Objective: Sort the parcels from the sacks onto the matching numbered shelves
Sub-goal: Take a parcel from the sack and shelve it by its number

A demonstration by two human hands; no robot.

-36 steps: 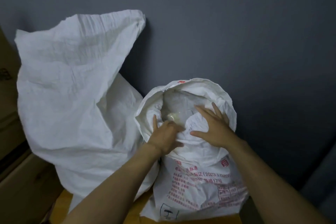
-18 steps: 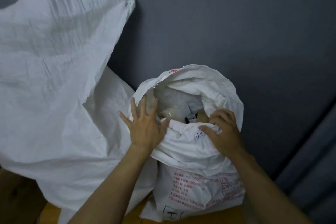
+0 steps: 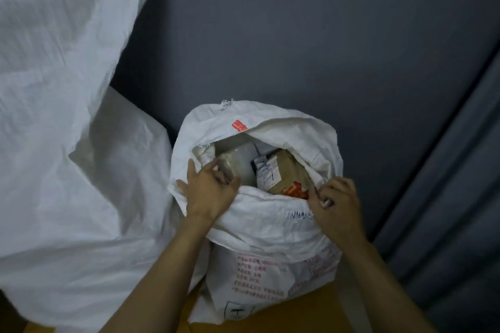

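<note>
Woven white plastic is filling our left side, where the tall sack (image 3: 67,143) is slumping just beside the smaller printed sack (image 3: 270,238) and could be sagging onto it if we are tugging too hard. Our left hand (image 3: 208,192) is lying over the rolled rim, fingers curling over its edge and holding it down next to the clear-wrapped parcel (image 3: 235,163). Beside that, the brown parcel (image 3: 288,173) with its white label (image 3: 266,174) is sitting high in the open mouth, not yet lifted out. Our right hand (image 3: 335,205) is pinching the rim fabric, fingers curled tight. We are judging that the slick weave could be slipping from either grip and folding back over the parcels, or the sack toppling off the yellow surface (image 3: 297,313) it is standing on
</note>
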